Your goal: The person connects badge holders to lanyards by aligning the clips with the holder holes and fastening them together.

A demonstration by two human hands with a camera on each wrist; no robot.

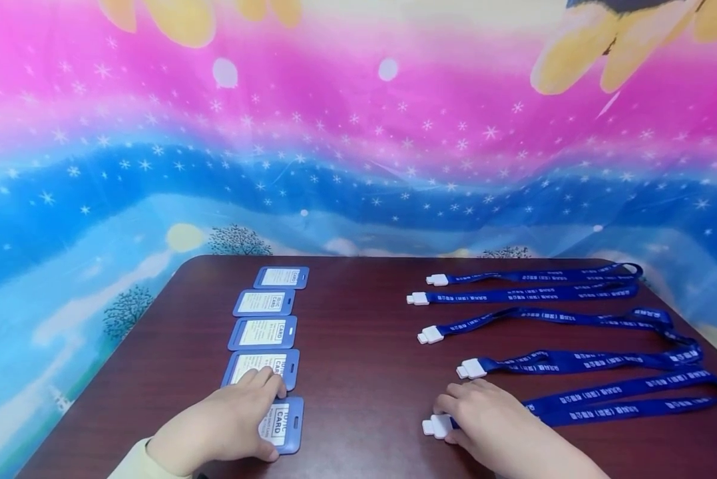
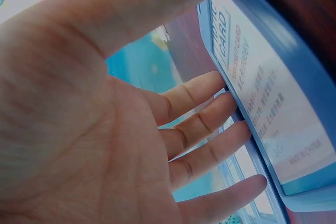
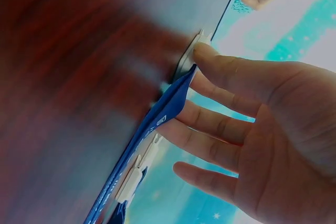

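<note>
At the near left of the table, my left hand point(image 1: 229, 412) spans the nearest blue ID card holder point(image 1: 289, 427), thumb on its near edge and fingertips along its far edge. The left wrist view shows that holder's printed card point(image 2: 273, 98) close up. My right hand point(image 1: 492, 419) pinches the nearest blue lanyard by its white plastic buckle point(image 1: 437, 426), thumb on one side and fingers behind. Its blue strap point(image 1: 610, 411) trails off to the right in a long loop. In the right wrist view, the buckle point(image 3: 185, 62) lies at the thumb tip.
Several more card holders point(image 1: 262, 332) form a column up the left side of the dark red-brown table point(image 1: 358, 372). On the right, several other blue lanyards point(image 1: 532, 294) lie with white buckles facing left. A patterned backdrop point(image 1: 358, 166) hangs behind the table's far edge.
</note>
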